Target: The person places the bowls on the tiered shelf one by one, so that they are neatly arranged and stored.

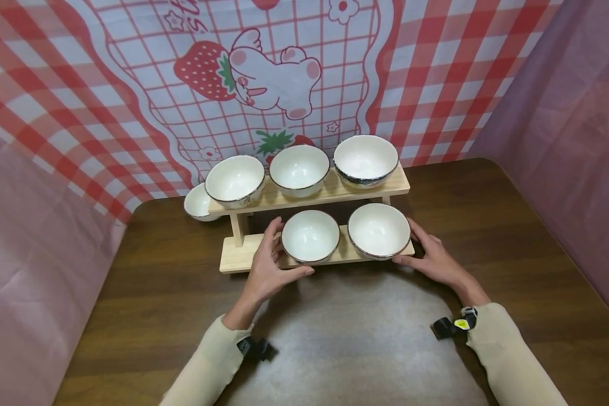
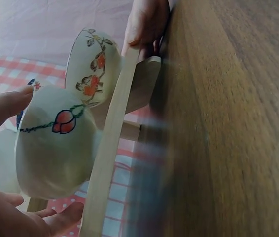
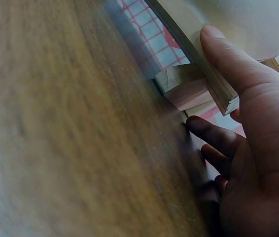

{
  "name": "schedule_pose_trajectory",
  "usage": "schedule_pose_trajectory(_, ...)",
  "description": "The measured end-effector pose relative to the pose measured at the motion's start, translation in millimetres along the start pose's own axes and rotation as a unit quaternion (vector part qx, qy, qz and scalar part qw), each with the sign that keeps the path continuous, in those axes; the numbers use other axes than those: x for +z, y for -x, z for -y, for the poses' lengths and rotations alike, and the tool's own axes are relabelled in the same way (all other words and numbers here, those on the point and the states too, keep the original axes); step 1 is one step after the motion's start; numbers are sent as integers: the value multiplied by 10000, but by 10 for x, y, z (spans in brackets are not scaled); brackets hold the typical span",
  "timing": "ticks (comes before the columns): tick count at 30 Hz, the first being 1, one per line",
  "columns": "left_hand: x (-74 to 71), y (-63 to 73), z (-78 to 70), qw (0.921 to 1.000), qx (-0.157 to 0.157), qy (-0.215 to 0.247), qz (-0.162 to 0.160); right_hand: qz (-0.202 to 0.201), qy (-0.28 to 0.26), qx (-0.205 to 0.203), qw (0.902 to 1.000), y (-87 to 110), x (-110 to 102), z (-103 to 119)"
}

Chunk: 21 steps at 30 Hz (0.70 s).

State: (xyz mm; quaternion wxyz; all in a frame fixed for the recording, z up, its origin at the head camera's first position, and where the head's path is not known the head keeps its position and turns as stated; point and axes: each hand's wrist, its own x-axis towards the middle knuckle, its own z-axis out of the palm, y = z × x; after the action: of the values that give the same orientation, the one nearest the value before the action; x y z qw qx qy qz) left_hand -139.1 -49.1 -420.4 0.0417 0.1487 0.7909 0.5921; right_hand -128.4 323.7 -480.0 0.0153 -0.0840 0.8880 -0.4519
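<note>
In the head view, a two-tier wooden rack (image 1: pixel 239 256) carries several white bowls. My left hand (image 1: pixel 269 273) is around the left and front of the lower-left bowl (image 1: pixel 310 237), fingers spread and thumb stretched along the front. In the left wrist view this bowl (image 2: pixel 55 143) shows a red flower bud, and the thumb is by its rim. My right hand (image 1: pixel 436 262) holds the right end of the lower shelf, beside the lower-right bowl (image 1: pixel 379 230). In the right wrist view, the thumb rests near the shelf's edge (image 3: pixel 193 54), with the other fingers below.
On the upper shelf stand the left bowl (image 1: pixel 235 179), middle bowl (image 1: pixel 299 169) and right bowl (image 1: pixel 365 159). Another bowl (image 1: pixel 198 203) is on the brown table (image 1: pixel 152 282), behind the rack's left end. A red-checked cloth (image 1: pixel 436 73) hangs behind, with pink cloth at both sides.
</note>
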Motion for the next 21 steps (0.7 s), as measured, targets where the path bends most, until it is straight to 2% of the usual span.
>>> schedule_pose_trajectory(4, -53, 45, -22, 10000, -78, 16, -57, -10, 25, -21, 10000, -1, 0, 0)
schedule_pose_trajectory(13, -189, 136, -61, 9992, 66, 285, -286, 13, 16, 46, 10000, -9, -7, -19)
schedule_pose_trajectory(21, -341, 201, -43, 9980, 198, 238, -548, 31, -31, 54, 10000, 7, -16, 25)
